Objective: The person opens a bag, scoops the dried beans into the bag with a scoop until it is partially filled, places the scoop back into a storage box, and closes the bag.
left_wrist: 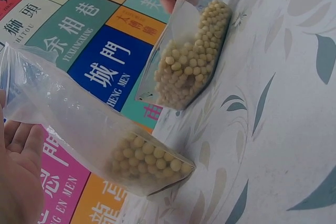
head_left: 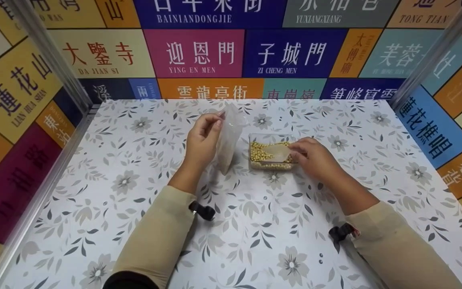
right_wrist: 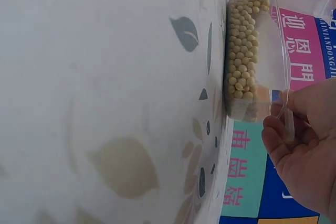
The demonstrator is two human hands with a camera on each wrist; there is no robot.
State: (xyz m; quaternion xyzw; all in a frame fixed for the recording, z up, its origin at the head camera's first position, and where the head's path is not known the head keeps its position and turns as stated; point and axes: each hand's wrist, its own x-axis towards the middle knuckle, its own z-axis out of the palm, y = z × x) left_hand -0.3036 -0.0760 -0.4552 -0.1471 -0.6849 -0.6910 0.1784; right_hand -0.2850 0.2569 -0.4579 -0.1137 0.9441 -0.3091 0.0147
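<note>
My left hand (head_left: 203, 138) pinches a clear plastic bag (head_left: 231, 136) near its top, holding it upright on the table. In the left wrist view, yellow soybeans (left_wrist: 149, 156) lie at the bottom of the bag (left_wrist: 79, 98). Just right of it stands a clear rectangular box (head_left: 251, 160) with more soybeans (head_left: 260, 153) inside. My right hand (head_left: 315, 156) is at the box's right end, its fingers around the handle (right_wrist: 289, 124) of a translucent scoop (head_left: 278, 152). The scoop's blade lies in the box among the beans; its lower edge is hidden.
A white tablecloth (head_left: 134, 224) with grey flowers and leaves covers the table. Panels with coloured signs (head_left: 195, 52) rise behind and on both sides. Metal posts (head_left: 54, 52) stand at the back corners.
</note>
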